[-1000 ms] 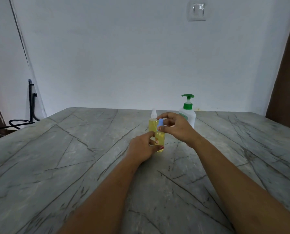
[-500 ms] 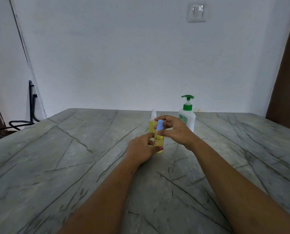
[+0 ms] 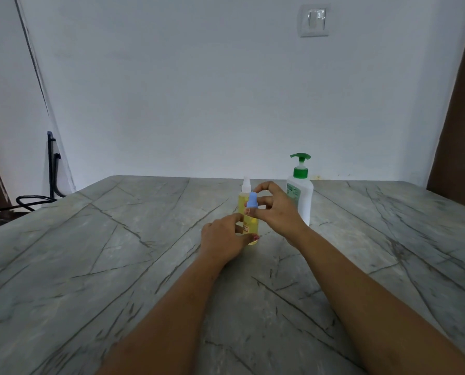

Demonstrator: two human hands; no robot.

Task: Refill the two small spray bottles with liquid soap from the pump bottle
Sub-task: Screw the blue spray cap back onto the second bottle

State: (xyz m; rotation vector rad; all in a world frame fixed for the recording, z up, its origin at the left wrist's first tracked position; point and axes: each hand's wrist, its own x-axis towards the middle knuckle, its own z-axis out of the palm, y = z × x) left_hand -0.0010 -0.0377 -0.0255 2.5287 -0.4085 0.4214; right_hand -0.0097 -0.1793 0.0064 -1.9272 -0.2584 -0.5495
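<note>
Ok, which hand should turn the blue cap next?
Right. The right hand curls round the blue cap, while the left hand grips the spray bottle low down, steadying it.

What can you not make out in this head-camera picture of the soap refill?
- Head view, pump bottle label: the print is too small, and partly behind the right hand.
- Head view, rear spray bottle: its body is mostly hidden by the blue-capped spray bottle.
- Head view, blue cap: the right hand's fingers cover its base, so its seating is unclear.

Grey dark-veined marble table (image 3: pixel 90 266), yellow spray bottle (image 3: pixel 252 225) with blue cap (image 3: pixel 252 200), white pump bottle (image 3: pixel 305 204) with green pump (image 3: pixel 300 173)
</note>
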